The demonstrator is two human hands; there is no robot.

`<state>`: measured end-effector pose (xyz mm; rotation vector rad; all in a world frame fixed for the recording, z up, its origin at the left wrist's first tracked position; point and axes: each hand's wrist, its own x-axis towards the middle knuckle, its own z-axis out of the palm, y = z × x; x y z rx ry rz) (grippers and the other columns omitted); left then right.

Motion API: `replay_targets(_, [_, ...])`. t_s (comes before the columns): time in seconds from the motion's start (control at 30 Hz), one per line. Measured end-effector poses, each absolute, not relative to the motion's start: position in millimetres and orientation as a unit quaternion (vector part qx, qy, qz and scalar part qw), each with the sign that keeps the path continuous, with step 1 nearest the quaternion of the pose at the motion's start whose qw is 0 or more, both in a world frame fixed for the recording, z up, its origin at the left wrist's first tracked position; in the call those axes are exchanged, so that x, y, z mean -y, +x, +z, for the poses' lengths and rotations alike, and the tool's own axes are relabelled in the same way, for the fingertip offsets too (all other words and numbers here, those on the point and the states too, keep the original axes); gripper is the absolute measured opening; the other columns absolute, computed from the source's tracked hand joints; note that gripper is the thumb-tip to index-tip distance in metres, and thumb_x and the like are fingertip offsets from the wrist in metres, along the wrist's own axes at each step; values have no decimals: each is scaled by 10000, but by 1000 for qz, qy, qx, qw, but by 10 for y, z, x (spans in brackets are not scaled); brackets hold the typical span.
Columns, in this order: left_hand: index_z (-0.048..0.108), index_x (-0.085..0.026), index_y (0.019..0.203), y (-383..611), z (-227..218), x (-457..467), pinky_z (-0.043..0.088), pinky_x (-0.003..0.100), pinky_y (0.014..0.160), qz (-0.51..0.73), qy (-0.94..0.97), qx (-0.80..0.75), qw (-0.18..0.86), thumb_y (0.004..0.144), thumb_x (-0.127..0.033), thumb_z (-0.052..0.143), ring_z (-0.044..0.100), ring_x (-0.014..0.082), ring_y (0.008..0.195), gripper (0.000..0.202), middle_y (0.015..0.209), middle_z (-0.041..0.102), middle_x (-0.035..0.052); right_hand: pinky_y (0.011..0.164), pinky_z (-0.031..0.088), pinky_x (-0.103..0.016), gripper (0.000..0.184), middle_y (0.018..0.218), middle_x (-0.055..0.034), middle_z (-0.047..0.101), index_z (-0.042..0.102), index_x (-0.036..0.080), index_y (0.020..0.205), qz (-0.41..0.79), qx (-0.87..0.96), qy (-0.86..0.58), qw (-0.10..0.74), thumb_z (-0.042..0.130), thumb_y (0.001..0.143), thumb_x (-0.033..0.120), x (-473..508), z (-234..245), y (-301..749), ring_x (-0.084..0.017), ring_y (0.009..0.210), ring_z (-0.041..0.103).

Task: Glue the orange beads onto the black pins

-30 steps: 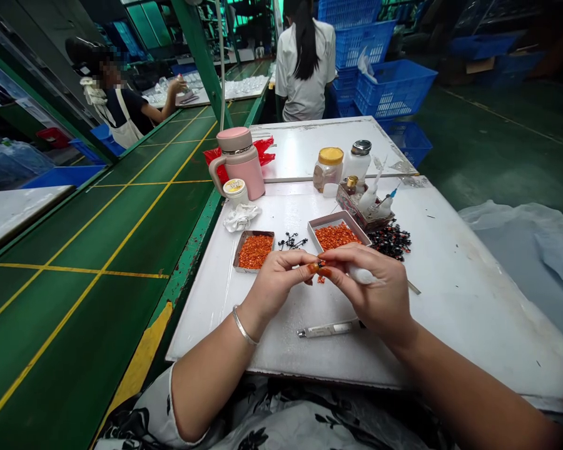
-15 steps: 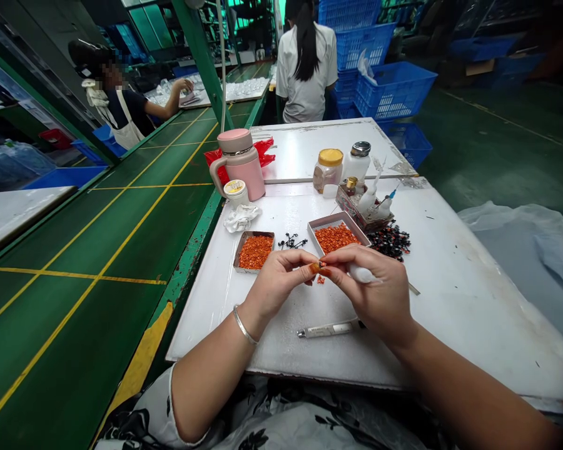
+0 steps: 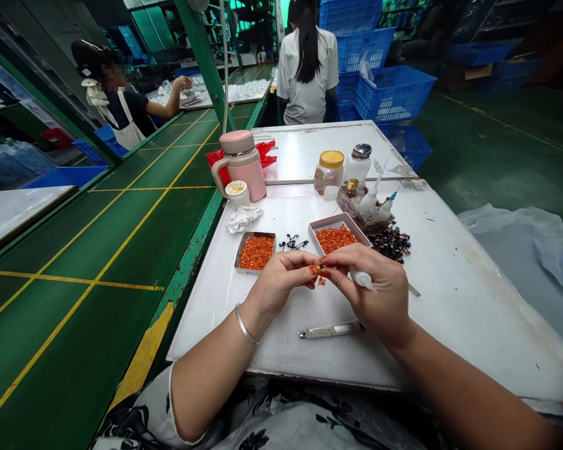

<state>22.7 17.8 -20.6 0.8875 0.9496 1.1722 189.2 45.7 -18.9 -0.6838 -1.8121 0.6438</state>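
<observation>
While left hand (image 3: 279,282) pinches a tiny black piece (image 3: 321,265); right hand (image 3: 380,289) grips a white tube (image 3: 362,280)

Head view tilted slightly since earlier frames; white plastic piece (image 3: 362,279) lower in right hand (image 3: 380,290).

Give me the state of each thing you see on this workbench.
Left hand: pinching a tiny orange-and-black piece.
Right hand: holding a white applicator.
Pink insulated mug: upright, lid on.
Yellow-lidded jar: closed.
Shallow metal tray: filled with orange pieces.
White tissue: crumpled.
Capped tube: lying flat.
</observation>
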Motion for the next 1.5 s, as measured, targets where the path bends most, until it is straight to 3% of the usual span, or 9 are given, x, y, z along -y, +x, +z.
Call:
replay_targets(0.33, [769, -137, 814, 234, -205, -153, 436, 222, 613, 517, 383, -420, 640, 682, -274, 805, 548, 93, 642, 194, 741, 666, 39, 678, 536, -291, 147, 837, -44, 715, 726, 222, 914, 187, 777, -261, 542, 691, 823, 111, -463, -208, 1891, -159, 764, 664])
replay_targets(0.83, [736, -121, 738, 263, -190, -117, 432, 212, 579, 545, 438, -437, 566, 758, -287, 773, 547, 87, 583, 171, 646, 642, 12, 707, 545, -309, 187, 768, -45, 711, 711, 172, 877, 168, 768, -235, 571, 730, 760, 28, -493, -245, 1879, -168, 748, 666])
replay_targets(1.27, [757, -131, 764, 273, -213, -120, 472, 187, 580, 562, 430, -415, 572, 756, -263, 788, 585, 78, 598, 135, 689, 676, 15, 709, 511, -271, 92, 769, -27, 700, 697, 173, 849, 202, 758, -262, 562, 711, 815, 88, -471, -205, 1861, -138, 731, 649])
replay_targets(1.5, [763, -152, 769, 273, -204, -111, 485, 177, 596, 571, 442, -418, 551, 766, -258, 790, 600, 74, 613, 110, 694, 693, 9, 646, 487, -256, 170, 805, -14, 682, 680, 182, 925, 198, 752, -274, 566, 751, 788, 111, -455, -212, 1871, -117, 670, 607])
